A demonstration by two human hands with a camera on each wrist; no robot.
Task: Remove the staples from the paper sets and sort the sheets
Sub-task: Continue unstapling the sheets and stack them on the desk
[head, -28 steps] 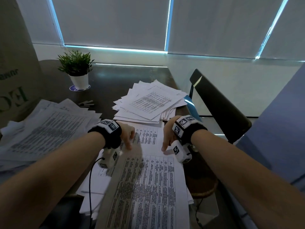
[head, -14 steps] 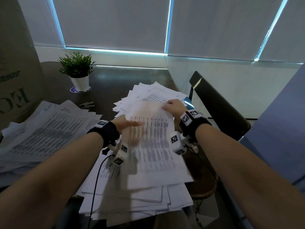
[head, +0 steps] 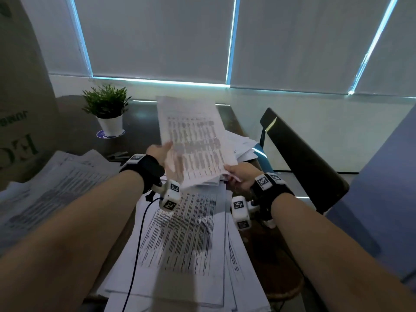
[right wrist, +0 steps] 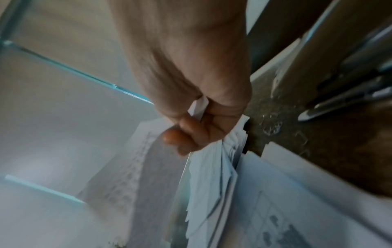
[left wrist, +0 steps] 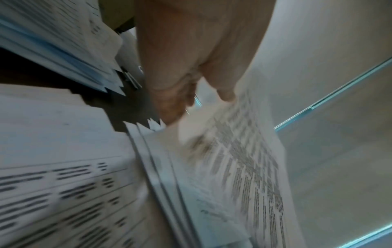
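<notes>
A printed sheet (head: 191, 136) stands tilted up above the far pile of sheets (head: 244, 143). My left hand (head: 161, 152) holds its left edge, thumb in front, fingers showing through the paper from behind. My right hand (head: 238, 175) pinches its lower right corner. In the right wrist view a paper corner (right wrist: 200, 104) sticks out between the curled fingers of my right hand (right wrist: 191, 134), and several sheet edges (right wrist: 212, 176) fan out below. The left wrist view, blurred, shows my left hand (left wrist: 191, 83) against the sheet (left wrist: 244, 159). A near pile (head: 180, 233) lies under my wrists.
Another paper pile (head: 45, 188) lies at the left beside a cardboard box (head: 18, 86). A potted plant (head: 105, 109) stands at the back of the dark table (head: 139, 122). A black chair (head: 299, 154) is at the right. Loose staples (right wrist: 273, 125) and metal tools (right wrist: 339, 99) lie on the table.
Both hands have lifted the top sheet off the near pile, carried it forward over the far pile and tipped it upright.
</notes>
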